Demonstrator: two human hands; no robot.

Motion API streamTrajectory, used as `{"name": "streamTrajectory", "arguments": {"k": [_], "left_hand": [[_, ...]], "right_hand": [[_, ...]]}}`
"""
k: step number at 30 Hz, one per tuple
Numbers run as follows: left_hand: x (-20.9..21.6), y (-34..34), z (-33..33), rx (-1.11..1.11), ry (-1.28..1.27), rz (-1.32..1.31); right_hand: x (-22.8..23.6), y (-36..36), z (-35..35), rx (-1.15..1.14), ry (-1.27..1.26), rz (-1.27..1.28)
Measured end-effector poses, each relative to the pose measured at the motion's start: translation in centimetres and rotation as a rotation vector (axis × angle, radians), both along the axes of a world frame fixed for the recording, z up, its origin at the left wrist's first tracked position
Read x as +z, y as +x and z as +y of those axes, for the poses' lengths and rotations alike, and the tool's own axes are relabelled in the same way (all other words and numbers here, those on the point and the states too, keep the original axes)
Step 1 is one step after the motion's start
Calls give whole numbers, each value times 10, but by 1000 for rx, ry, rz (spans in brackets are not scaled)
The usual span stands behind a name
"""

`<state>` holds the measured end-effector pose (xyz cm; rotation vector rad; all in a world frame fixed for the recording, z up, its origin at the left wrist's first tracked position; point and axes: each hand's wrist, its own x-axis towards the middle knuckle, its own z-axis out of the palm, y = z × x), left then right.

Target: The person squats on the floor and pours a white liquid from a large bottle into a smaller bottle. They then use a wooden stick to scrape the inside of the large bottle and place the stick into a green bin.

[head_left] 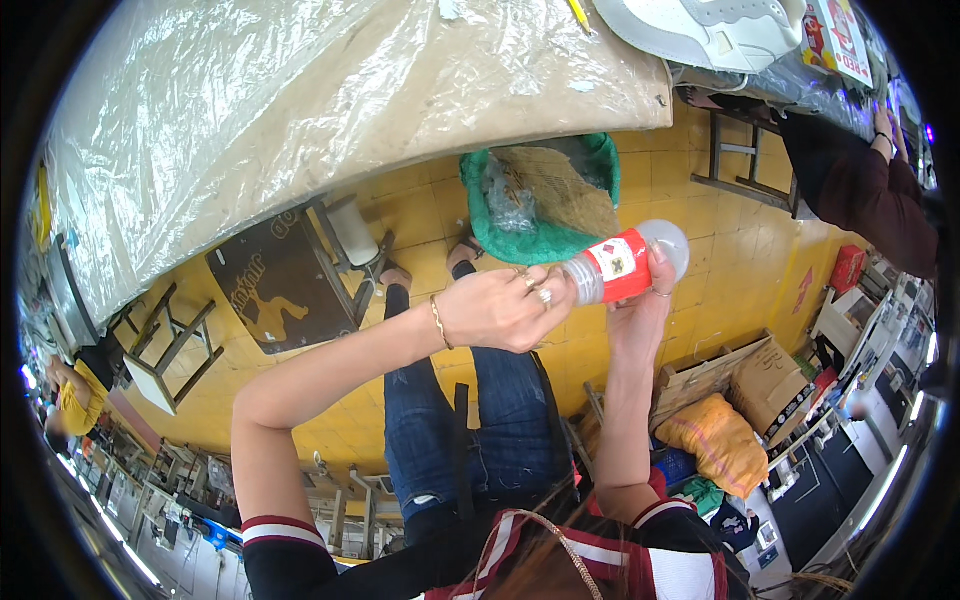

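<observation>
A clear plastic bottle with a red label (618,268) is held tilted in front of me, above the floor. Around its rounded end wraps my right hand (643,312), the thumb pressed along the side. My left hand (508,310) is closed over the narrow neck end, its fingers curled and a ring showing. Whether a cap is under those fingers is hidden. Just beyond the bottle stands a green-lined bin (492,235) holding cardboard and clear plastic.
A plastic-covered table (330,90) spans the far side, with a white shoe (710,35) at its right end. A dark board (280,285) lies left of my legs. Cardboard boxes (765,390) and an orange sack (715,440) stand at right, below another person (860,190).
</observation>
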<state>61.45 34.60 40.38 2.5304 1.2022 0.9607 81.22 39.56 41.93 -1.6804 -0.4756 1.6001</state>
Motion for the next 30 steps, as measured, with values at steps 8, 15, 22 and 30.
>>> {"name": "streamTrajectory", "arguments": {"k": [8,15,22,30], "left_hand": [[7,-13,9,79,-113,3],[15,-10,6,130,-168,1],[0,-5,14,76,-479,-143],[-7,-12,17,-5,-1531,-1213]], "right_hand": [[16,3,16,-101,129,18],[12,-3,12,-92,96,-18],[8,-13,9,24,455,-255],[-20,5,1,20,765,-426]]}}
